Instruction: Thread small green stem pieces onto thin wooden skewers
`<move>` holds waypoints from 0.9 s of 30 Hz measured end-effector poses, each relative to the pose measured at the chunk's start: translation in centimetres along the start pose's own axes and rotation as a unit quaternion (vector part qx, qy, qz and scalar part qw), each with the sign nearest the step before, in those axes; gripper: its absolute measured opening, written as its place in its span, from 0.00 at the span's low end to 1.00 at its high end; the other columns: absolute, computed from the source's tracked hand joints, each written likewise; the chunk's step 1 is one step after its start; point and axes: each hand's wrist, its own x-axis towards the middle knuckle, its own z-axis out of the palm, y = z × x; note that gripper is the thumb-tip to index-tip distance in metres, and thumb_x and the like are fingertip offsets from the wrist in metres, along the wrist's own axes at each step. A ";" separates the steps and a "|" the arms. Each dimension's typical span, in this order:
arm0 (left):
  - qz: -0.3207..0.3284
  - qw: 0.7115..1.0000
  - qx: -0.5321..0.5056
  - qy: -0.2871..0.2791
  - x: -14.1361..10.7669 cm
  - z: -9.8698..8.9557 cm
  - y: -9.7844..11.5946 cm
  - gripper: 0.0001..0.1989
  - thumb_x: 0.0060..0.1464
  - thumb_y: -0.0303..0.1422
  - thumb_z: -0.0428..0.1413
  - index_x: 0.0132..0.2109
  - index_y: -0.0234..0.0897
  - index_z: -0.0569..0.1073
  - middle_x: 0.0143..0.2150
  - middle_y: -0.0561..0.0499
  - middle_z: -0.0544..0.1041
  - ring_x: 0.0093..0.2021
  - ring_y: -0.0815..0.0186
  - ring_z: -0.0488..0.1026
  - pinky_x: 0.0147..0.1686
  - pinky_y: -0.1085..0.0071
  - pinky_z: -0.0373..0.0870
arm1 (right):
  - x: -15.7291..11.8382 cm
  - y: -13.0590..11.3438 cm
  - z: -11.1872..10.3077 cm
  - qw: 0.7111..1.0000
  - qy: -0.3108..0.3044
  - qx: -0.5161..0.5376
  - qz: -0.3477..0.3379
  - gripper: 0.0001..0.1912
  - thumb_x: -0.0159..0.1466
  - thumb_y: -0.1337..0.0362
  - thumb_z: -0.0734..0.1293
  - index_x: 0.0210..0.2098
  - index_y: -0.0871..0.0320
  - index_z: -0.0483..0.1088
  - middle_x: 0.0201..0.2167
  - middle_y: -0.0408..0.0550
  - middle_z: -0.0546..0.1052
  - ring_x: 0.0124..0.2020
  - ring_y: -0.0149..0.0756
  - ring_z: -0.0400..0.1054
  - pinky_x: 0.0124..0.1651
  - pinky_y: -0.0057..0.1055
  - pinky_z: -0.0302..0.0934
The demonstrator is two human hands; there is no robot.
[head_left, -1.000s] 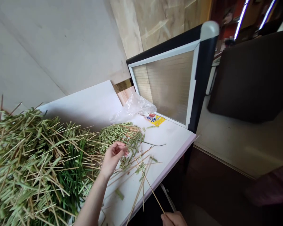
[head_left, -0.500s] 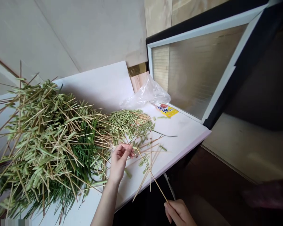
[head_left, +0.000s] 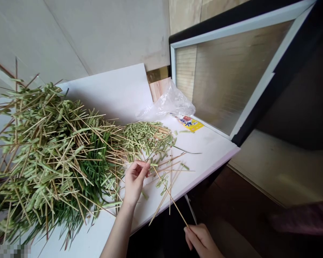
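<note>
In the lower right of the head view, my right hand [head_left: 202, 239] grips the near end of a thin wooden skewer [head_left: 177, 206]. The skewer slants up and left over the table edge to my left hand [head_left: 135, 177]. There my thumb and index finger are pinched on a short green bean piece [head_left: 154, 165] at the skewer's far tip. Green bean pieces [head_left: 163, 182] show along the upper part of the skewer; whether all are threaded on it I cannot tell. Loose skewers [head_left: 170, 200] lie on the table beneath it.
A tall heap of skewered green pieces [head_left: 43, 157] fills the left, with dark green blades [head_left: 95, 163] among it. Behind my left hand lies a pile of cut pieces [head_left: 142, 138]. A clear plastic bag [head_left: 172, 102] and yellow packet [head_left: 192, 124] sit near the framed glass panel [head_left: 226, 86].
The view has shifted slightly. Both hands keep their grips, and the green bean piece by my left fingertips now shows more plainly at the skewer's tip.
</note>
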 end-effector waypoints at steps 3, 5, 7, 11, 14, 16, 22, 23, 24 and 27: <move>0.007 0.999 0.031 -0.013 -0.3 0.0 0.0 0.12 0.57 0.40 0.65 0.35 0.36 0.76 0.27 0.54 0.74 0.27 0.70 0.70 0.29 0.74 0.68 | -0.2 -0.1 0.1 1.000 0.003 -0.003 0.011 0.34 0.71 0.39 0.47 0.18 0.54 0.57 0.18 0.41 0.61 0.25 0.35 0.61 0.37 0.35 0.54; 0.017 0.998 0.062 -0.008 -0.5 0.1 -0.1 0.11 0.58 0.40 0.64 0.36 0.37 0.76 0.28 0.53 0.74 0.29 0.69 0.70 0.31 0.73 0.68 | -0.2 -0.3 0.0 1.000 0.003 -0.004 0.026 0.35 0.70 0.38 0.47 0.18 0.54 0.57 0.18 0.42 0.61 0.26 0.36 0.61 0.39 0.35 0.55; 0.027 0.996 0.085 0.009 -0.6 0.1 -0.2 0.11 0.59 0.40 0.64 0.36 0.37 0.76 0.29 0.53 0.74 0.30 0.68 0.71 0.32 0.73 0.69 | -0.2 -0.6 -0.1 0.999 0.003 -0.002 0.038 0.35 0.70 0.36 0.47 0.18 0.53 0.57 0.18 0.42 0.61 0.26 0.37 0.61 0.38 0.35 0.55; 0.028 0.995 0.091 0.032 -0.6 0.1 -0.2 0.11 0.58 0.41 0.63 0.36 0.37 0.75 0.28 0.54 0.74 0.29 0.68 0.71 0.31 0.73 0.68 | -0.2 -1.2 -0.4 0.999 0.001 -0.002 0.046 0.36 0.67 0.33 0.46 0.17 0.53 0.56 0.18 0.42 0.59 0.26 0.38 0.60 0.37 0.35 0.55; 0.028 0.995 0.086 0.046 -0.5 0.2 -0.2 0.12 0.57 0.41 0.64 0.35 0.37 0.75 0.27 0.54 0.73 0.28 0.68 0.71 0.30 0.73 0.68 | -0.3 -1.4 -0.4 0.998 -0.011 -0.003 0.057 0.36 0.67 0.32 0.46 0.18 0.53 0.56 0.19 0.42 0.60 0.27 0.38 0.61 0.39 0.36 0.55; 0.030 0.995 0.086 0.049 -0.5 0.2 -0.1 0.12 0.57 0.41 0.64 0.35 0.37 0.75 0.27 0.54 0.73 0.28 0.68 0.70 0.29 0.73 0.68 | -0.3 -1.4 -0.3 0.999 -0.010 -0.005 0.054 0.36 0.67 0.32 0.45 0.18 0.53 0.56 0.19 0.42 0.60 0.27 0.38 0.61 0.39 0.36 0.55; 0.036 0.993 0.100 0.053 -0.6 0.2 -0.2 0.12 0.58 0.41 0.64 0.35 0.37 0.75 0.28 0.54 0.74 0.28 0.68 0.71 0.30 0.73 0.68 | -0.4 -1.0 -0.2 0.999 -0.014 -0.021 0.048 0.37 0.68 0.33 0.45 0.18 0.53 0.56 0.19 0.42 0.61 0.27 0.38 0.62 0.42 0.36 0.55; 0.037 0.992 0.106 0.051 -0.6 0.2 -0.3 0.12 0.58 0.41 0.63 0.36 0.37 0.75 0.28 0.53 0.74 0.29 0.68 0.71 0.30 0.72 0.68 | -0.3 -1.0 -0.2 0.998 -0.014 -0.022 0.051 0.37 0.68 0.33 0.45 0.18 0.53 0.56 0.19 0.42 0.62 0.28 0.38 0.62 0.43 0.36 0.55; 0.038 0.992 0.111 0.048 -0.6 0.2 -0.3 0.12 0.58 0.41 0.63 0.36 0.37 0.75 0.29 0.53 0.74 0.29 0.68 0.71 0.31 0.72 0.68 | -0.3 -1.1 -0.2 0.998 -0.013 -0.020 0.054 0.37 0.68 0.33 0.45 0.18 0.53 0.56 0.19 0.42 0.62 0.28 0.38 0.62 0.42 0.36 0.55; 0.039 0.991 0.124 0.044 -0.6 0.1 -0.6 0.12 0.59 0.41 0.62 0.36 0.38 0.75 0.30 0.53 0.75 0.30 0.68 0.72 0.32 0.72 0.68 | -0.3 -1.1 -0.2 0.999 -0.012 -0.006 0.046 0.36 0.68 0.33 0.45 0.18 0.53 0.56 0.18 0.42 0.60 0.25 0.37 0.60 0.36 0.35 0.54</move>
